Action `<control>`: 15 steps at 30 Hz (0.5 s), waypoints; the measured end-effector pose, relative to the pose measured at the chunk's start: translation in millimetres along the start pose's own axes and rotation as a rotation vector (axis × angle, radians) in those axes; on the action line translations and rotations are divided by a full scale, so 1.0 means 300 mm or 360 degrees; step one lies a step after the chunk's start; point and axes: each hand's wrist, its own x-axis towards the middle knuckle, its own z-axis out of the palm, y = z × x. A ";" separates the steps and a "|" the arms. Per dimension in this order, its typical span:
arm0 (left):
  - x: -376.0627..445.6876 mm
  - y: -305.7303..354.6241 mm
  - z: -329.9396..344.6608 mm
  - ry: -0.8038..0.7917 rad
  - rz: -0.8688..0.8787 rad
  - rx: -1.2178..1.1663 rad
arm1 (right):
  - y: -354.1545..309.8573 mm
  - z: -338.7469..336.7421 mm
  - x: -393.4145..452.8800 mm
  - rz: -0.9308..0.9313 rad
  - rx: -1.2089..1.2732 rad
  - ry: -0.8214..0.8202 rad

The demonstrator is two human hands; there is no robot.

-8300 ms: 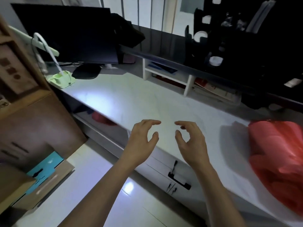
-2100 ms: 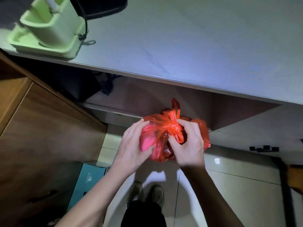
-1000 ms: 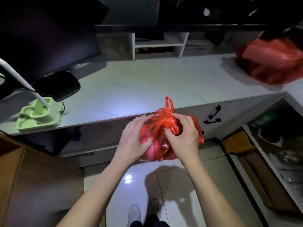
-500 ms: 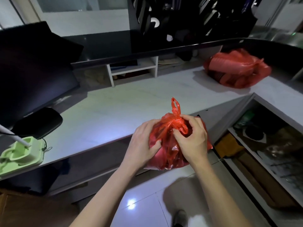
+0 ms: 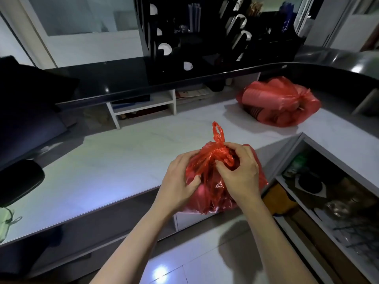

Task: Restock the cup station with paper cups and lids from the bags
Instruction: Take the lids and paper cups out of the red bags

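Observation:
I hold a small knotted red plastic bag [image 5: 211, 187] in the air at the front edge of the white counter [image 5: 123, 160]. My left hand [image 5: 178, 181] grips its left side. My right hand [image 5: 240, 173] pinches the knot at the top, where one tied loop sticks up. What is inside the bag is hidden. A larger red bag [image 5: 279, 103] with stacked cups showing through it lies on the counter at the back right. The black cup station [image 5: 215, 33] with round white openings stands on the dark upper ledge behind.
A white shelf unit [image 5: 143, 107] sits under the black ledge [image 5: 184, 78]. A dark monitor [image 5: 26, 111] and its base stand at the left. Open under-counter shelves [image 5: 328, 197] with clutter are at the right. Tiled floor lies below.
I picked the small red bag up from under the counter and raised it to the counter edge. My view has lifted from the floor towards the cup station. My right fingers have shifted on the knot.

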 end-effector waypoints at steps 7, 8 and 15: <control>0.166 0.061 0.131 0.0039 -0.0028 0.0076 | 0.101 -0.089 0.180 -0.0054 0.0032 -0.0051; 0.185 0.067 0.148 0.0038 -0.0027 0.0093 | 0.115 -0.097 0.204 -0.0064 0.0032 -0.0055; 0.309 0.089 0.218 0.0056 -0.0053 0.0154 | 0.185 -0.125 0.342 -0.0075 0.0112 -0.0101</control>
